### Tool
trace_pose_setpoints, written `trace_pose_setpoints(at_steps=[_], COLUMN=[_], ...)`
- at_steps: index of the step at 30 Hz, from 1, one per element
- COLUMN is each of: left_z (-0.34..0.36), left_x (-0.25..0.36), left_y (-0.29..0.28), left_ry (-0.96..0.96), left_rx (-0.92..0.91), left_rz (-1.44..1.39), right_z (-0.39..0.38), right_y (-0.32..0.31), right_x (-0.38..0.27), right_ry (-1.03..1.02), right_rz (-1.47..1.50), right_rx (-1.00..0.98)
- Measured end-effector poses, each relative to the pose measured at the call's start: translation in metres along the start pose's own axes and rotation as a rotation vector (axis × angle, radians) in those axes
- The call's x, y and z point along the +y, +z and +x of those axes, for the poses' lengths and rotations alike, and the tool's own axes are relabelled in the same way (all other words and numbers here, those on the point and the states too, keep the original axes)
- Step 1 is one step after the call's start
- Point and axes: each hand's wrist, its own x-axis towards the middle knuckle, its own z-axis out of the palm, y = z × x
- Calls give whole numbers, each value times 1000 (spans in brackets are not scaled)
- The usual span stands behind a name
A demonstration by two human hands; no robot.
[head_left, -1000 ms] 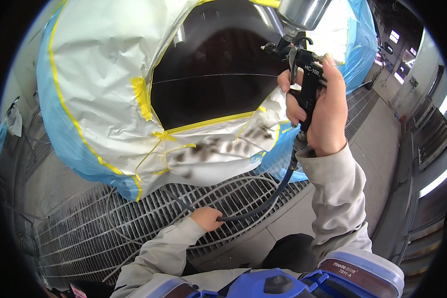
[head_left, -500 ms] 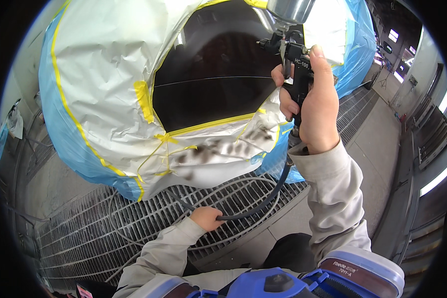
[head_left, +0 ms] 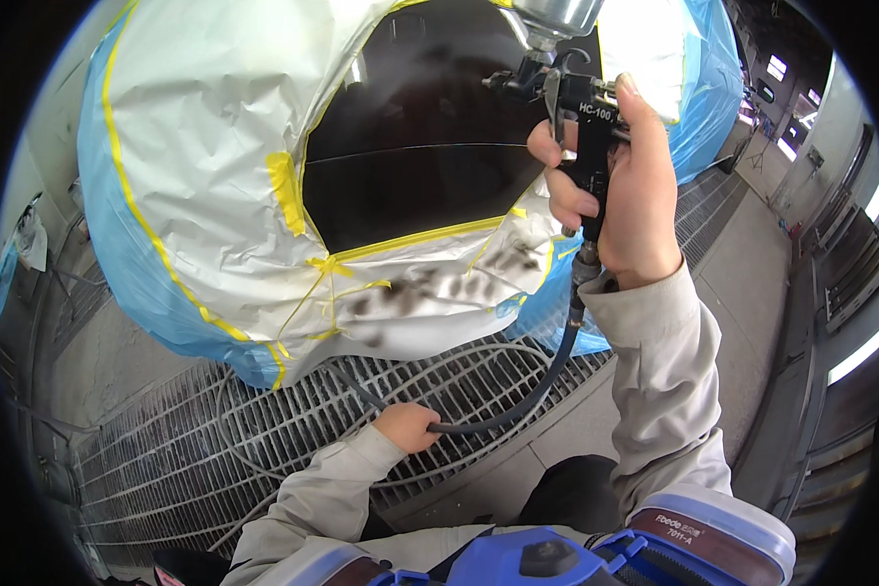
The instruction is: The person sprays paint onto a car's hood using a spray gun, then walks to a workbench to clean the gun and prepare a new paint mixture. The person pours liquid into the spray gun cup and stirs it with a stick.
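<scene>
My right hand [head_left: 635, 186] is wrapped round a black spray gun [head_left: 588, 146], raised at the right of the car, with fingers at its trigger. A silver paint cup [head_left: 562, 15] sits on top of the gun, cut off by the upper edge. The nozzle points left, over a glossy dark car panel [head_left: 410, 190] framed by yellow tape. From the gun's handle a dark air hose [head_left: 529, 405] curves down to my left hand [head_left: 407, 428], which is closed round it low above the floor grating.
White masking sheet [head_left: 195, 156] and blue plastic film [head_left: 146, 303] cover the car around the panel; dark spray marks [head_left: 420, 293] show below it. Hose loops [head_left: 234, 430] lie on the metal floor grating [head_left: 166, 449]. A blue respirator [head_left: 527, 557] edges in at the bottom. A wall [head_left: 850, 244] stands right.
The spray gun in my right hand has shifted slightly left, its nozzle now further over the dark panel. My left hand stays on the hose in nearly the same place.
</scene>
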Motion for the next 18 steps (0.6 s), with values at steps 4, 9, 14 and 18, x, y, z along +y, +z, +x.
trace_pose_setpoints(at_steps=[4, 9, 14, 18], left_z=[-1, -1, 2, 5], left_x=[2, 4, 6, 6], left_y=[0, 0, 0, 1], left_ry=[3, 20, -10, -42], left_rx=[41, 55, 15, -40], left_rz=[0, -25, -42, -28], right_z=[0, -9, -20, -28], right_y=[-13, -39, -48, -45], right_x=[-1, 0, 4, 5], right_ry=[-40, -62, -99, -90], right_rz=[-64, -43, -114, -108], right_rx=[83, 268, 393, 315])
